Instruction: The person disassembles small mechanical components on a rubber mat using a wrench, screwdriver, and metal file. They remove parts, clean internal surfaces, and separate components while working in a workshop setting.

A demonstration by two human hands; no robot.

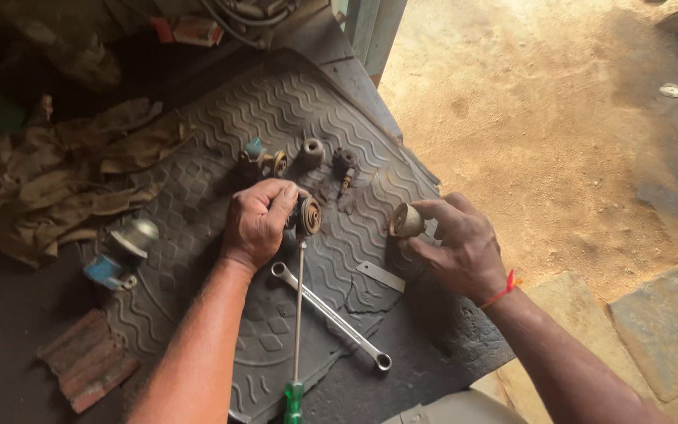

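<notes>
My left hand [259, 220] is closed around a small round metal part [308, 215] with a coiled face, held just above a grey rubber mat [198, 196]. A long screwdriver [297, 322] with a green handle lies on the mat, its tip reaching up to that part. My right hand [457, 247] grips a brass-coloured cup-shaped piece [406, 221] between thumb and fingers. A red thread circles the right wrist.
A combination spanner [329, 316] and a flat metal strip [380, 275] lie on the mat. Small fittings [311, 152] sit at its far side, with a blue-bodied unit [119, 253] and a red brick [88, 360] to the left. Dirty rags [64, 177] lie upper left. Sandy ground [527, 102] is to the right.
</notes>
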